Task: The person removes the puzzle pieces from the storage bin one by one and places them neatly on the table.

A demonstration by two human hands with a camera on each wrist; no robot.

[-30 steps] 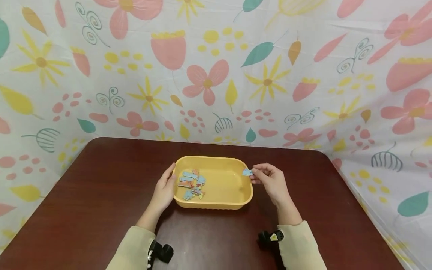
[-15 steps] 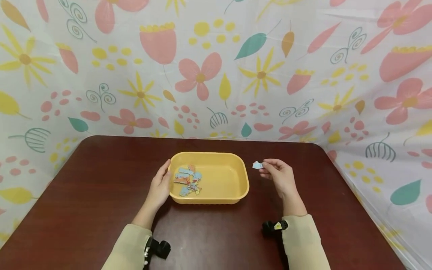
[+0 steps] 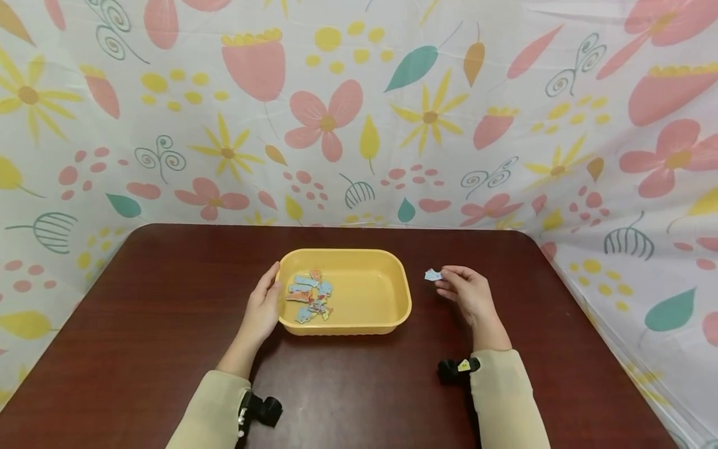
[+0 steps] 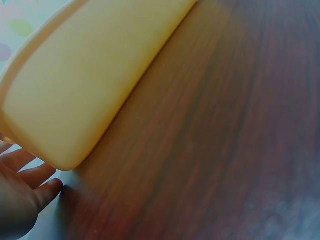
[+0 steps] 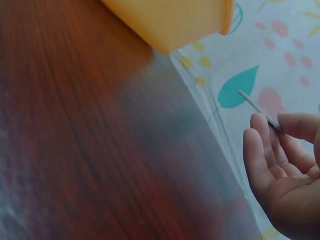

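A yellow plastic basin [image 3: 370, 330] stands on the table. At its left inside lies a small heap of puzzle pieces [image 3: 303, 296], light blue, orange and yellow. My left hand [image 3: 262, 310] rests against the basin's left end with its fingers fairly straight; the left wrist view shows the fingers [image 4: 42, 175] by the basin's outer wall. To the right of the basin, my right hand [image 3: 468, 296] pinches a light-blue puzzle piece [image 3: 432, 275] between thumb and fingers, raised above the table. Edge-on, that thin piece [image 5: 257, 107] shows in the right wrist view.
A dark reddish-brown wooden table [image 3: 359, 399] bears the basin. Behind it and along the sides hangs a white cloth with flowers and leaves [image 3: 325, 121]. Black wrist cameras [image 3: 266, 410] are strapped over the pale sleeves.
My right hand has carried the puzzle piece from over the basin's right rim out to the right. The left hand stays at the basin's left end. The head view has shifted slightly.
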